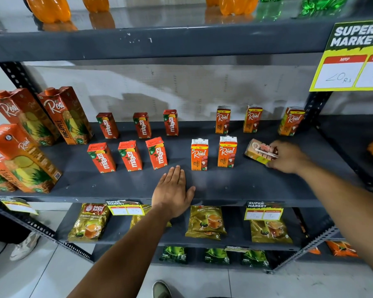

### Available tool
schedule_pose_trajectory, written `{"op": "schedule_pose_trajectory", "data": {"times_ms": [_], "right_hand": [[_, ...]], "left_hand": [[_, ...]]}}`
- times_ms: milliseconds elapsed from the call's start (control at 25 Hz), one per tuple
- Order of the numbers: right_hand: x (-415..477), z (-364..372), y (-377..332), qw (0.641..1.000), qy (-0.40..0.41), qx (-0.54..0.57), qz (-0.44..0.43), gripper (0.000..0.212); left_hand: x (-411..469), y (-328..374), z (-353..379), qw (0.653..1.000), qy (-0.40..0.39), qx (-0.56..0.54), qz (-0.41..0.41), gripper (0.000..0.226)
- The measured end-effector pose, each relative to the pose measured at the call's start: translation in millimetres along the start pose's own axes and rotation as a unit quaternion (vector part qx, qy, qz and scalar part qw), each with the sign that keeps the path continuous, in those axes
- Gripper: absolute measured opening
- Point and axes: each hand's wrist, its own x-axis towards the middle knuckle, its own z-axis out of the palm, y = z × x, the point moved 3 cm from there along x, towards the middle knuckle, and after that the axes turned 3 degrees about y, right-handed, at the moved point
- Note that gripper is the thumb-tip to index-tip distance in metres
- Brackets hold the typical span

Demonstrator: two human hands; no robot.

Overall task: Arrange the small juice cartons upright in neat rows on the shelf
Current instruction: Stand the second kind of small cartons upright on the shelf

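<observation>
Small juice cartons stand upright in two rows on the dark grey shelf point(224, 181). Red Maaza cartons fill the left half, three at the back point(142, 125) and three in front point(129, 155). Orange Real cartons fill the right half, three at the back point(252, 119) and two in front point(227, 151). One more Real carton point(259, 151) lies tilted on its side at the front right, with my right hand point(288, 157) closed around it. My left hand point(173, 191) rests flat, fingers together, on the shelf's front edge and holds nothing.
Tall Real pineapple cartons point(66, 115) crowd the shelf's left end. Orange and green bottles point(49, 8) stand on the shelf above. A yellow price sign point(351, 59) hangs at the upper right. Tea packets point(207, 221) lie on the shelf below. A person's shoe point(25, 246) shows at left.
</observation>
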Motion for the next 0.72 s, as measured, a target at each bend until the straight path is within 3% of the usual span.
{"op": "schedule_pose_trajectory", "data": {"times_ms": [160, 320, 720], "right_hand": [[-25, 19, -4, 0.974, 0.127, 0.175, 0.061, 0.048], [-36, 30, -8, 0.953, 0.188, 0.219, 0.095, 0.049], [-35, 30, -10, 0.950, 0.194, 0.224, 0.102, 0.056]], "left_hand": [[1, 0, 0, 1.000, 0.000, 0.001, -0.002, 0.078], [1, 0, 1, 1.000, -0.006, 0.004, -0.003, 0.080], [1, 0, 1, 1.000, -0.002, -0.004, -0.006, 0.077]]}}
